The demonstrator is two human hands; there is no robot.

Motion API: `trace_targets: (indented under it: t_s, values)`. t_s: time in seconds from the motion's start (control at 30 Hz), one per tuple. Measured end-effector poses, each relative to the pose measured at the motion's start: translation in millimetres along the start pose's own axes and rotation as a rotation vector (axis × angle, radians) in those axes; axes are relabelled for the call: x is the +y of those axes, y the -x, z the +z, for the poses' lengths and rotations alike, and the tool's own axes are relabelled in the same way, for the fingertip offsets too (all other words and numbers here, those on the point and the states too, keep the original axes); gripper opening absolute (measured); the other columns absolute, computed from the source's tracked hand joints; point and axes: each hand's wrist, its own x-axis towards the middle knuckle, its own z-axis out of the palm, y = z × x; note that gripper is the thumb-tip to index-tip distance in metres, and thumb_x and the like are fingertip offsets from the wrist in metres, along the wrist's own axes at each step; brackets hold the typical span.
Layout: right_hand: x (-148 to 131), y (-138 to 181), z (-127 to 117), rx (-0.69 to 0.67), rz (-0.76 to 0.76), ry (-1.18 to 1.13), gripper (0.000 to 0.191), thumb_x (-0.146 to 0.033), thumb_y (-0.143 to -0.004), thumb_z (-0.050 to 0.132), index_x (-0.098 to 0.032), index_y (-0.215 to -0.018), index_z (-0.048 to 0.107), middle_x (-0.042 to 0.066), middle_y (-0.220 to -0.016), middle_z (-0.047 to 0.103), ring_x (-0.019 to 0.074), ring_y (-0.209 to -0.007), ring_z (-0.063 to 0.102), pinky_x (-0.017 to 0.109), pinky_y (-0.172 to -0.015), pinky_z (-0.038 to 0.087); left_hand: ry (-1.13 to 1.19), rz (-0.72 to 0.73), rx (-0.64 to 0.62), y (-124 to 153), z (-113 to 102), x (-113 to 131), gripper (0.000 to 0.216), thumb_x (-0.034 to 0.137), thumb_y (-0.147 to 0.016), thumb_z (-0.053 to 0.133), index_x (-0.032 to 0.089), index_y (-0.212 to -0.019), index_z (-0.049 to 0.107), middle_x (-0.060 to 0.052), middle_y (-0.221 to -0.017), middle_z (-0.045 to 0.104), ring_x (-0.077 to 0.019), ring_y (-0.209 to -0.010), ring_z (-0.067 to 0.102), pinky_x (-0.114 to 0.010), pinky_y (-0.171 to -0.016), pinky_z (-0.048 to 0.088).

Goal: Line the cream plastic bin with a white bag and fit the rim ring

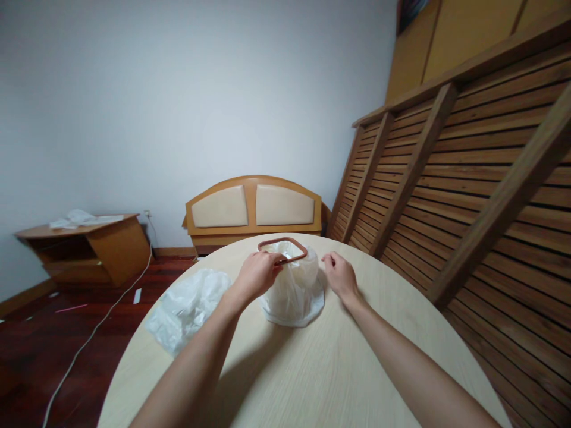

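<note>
A small bin (292, 297) lined with a translucent white plastic bag stands upright on the round table. The bag is folded out over its rim and hangs down its sides. My left hand (261, 273) pinches the near left edge of a brown rounded rectangular ring (292, 241), tilted over the bin's mouth. Just right of the bin, my right hand (339, 274) has its fingers curled, with nothing visible in them and a small gap to the bag. A crumpled clear plastic bag (191, 306) lies left of my left forearm.
The pale round table (339, 368) has a curved edge. Beyond it stands a wooden headboard (250, 205). Wooden slats (410, 196) lean at the right. A low cabinet (111, 255) stands left, with a white cable (96, 327) across the floor.
</note>
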Motion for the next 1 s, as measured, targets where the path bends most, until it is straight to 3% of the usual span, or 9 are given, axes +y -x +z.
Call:
trace_targets:
  t_s: [0.07,0.2,0.37,0.47,0.57,0.67,0.77,0.87,1.0]
  values:
    - [-15.5,-14.5,-9.8,0.038,-0.051,-0.078,0.038,-0.033,-0.099,0.031,-0.019,-0.093,0.066,0.009,-0.099,0.074,0.0224,-0.093,0.066,0.032,-0.083,0.047,0.015,0.017,-0.036,3.6,-9.0,-0.5,0.024,0.022,-0.092,0.059,0.027,-0.111,0.072,-0.005,-0.103,0.077,-0.025,-0.099,0.07,-0.033,-0.086,0.051]
    - [-45.6,-35.5,-25.6,-0.014,-0.166,-0.216,0.032,-0.042,-0.096,0.046,-0.018,-0.097,0.067,0.007,-0.098,0.075,0.0196,-0.09,0.067,0.03,-0.081,0.05,0.082,0.087,-0.129,12.2,-23.6,-1.1,0.02,0.015,-0.088,0.062,0.024,-0.104,0.071,-0.003,-0.098,0.076,-0.0212,-0.091,0.069,-0.028,-0.078,0.05]
    - [-63.7,-28.4,-42.7,-0.339,-0.321,-0.345,0.041,-0.047,-0.092,0.057,-0.019,-0.12,0.066,0.01,-0.126,0.069,0.0236,-0.117,0.063,0.039,-0.102,0.047,0.196,0.19,-0.233,24.9,-33.3,2.3,0.018,0.011,-0.086,0.062,0.022,-0.098,0.068,-0.001,-0.097,0.074,-0.0179,-0.088,0.067,-0.026,-0.078,0.05]
    - [-65.1,-14.7,-52.7,-0.535,-0.372,-0.213,0.063,-0.055,-0.087,0.062,-0.018,-0.139,0.057,0.011,-0.15,0.052,0.0279,-0.14,0.046,0.044,-0.119,0.032,0.232,0.218,-0.291,33.9,-37.2,9.6,0.018,0.012,-0.085,0.061,0.021,-0.099,0.069,-0.002,-0.097,0.074,-0.0179,-0.088,0.068,-0.027,-0.078,0.05]
    - [-62.2,-5.7,-60.6,-0.735,-0.342,-0.104,0.094,-0.066,-0.08,0.067,-0.015,-0.154,0.04,0.013,-0.162,0.036,0.0321,-0.148,0.034,0.047,-0.124,0.024,0.249,0.193,-0.328,40.4,-41.4,16.3,0.02,0.014,-0.084,0.064,0.021,-0.102,0.07,-0.003,-0.101,0.074,-0.0196,-0.092,0.068,-0.03,-0.083,0.052]
    - [-59.6,-3.6,-64.2,-0.79,-0.348,-0.019,0.114,-0.072,-0.069,0.074,-0.016,-0.159,0.03,0.014,-0.164,0.03,0.0359,-0.15,0.029,0.05,-0.125,0.022,0.352,0.208,-0.309,40.1,-44.5,15.2,0.047,0.026,-0.075,0.08,0.024,-0.12,0.067,-0.008,-0.127,0.067,-0.026,-0.119,0.061,-0.038,-0.103,0.048]
    - [-61.1,-3.9,-64.1,-0.81,-0.379,0.03,0.126,-0.075,-0.062,0.078,-0.015,-0.16,0.027,0.017,-0.165,0.025,0.0384,-0.151,0.024,0.053,-0.125,0.02,0.502,0.221,-0.234,33.3,-42.3,6.3,0.09,0.041,-0.063,0.09,0.023,-0.143,0.051,-0.014,-0.156,0.043,-0.0327,-0.146,0.037,-0.047,-0.122,0.029]
    - [-65.2,-2.8,-63.1,-0.812,-0.391,0.042,0.127,-0.076,-0.061,0.078,-0.015,-0.16,0.026,0.02,-0.165,0.026,0.04,-0.151,0.024,0.055,-0.124,0.021,0.573,0.109,-0.231,25.5,-33.6,-3.9,0.117,0.047,-0.061,0.09,0.018,-0.156,0.029,-0.019,-0.165,0.024,-0.0352,-0.153,0.022,-0.05,-0.126,0.018]
    - [-69.1,-0.1,-64.2,-0.79,-0.414,0.023,0.123,-0.074,-0.061,0.079,-0.018,-0.159,0.03,0.02,-0.162,0.033,0.0414,-0.149,0.028,0.058,-0.122,0.024,0.726,0.076,-0.324,20.7,-19.2,-12.3,0.13,0.049,-0.063,0.089,0.018,-0.161,0.01,-0.02,-0.164,0.028,-0.0352,-0.152,0.027,-0.051,-0.126,0.021]
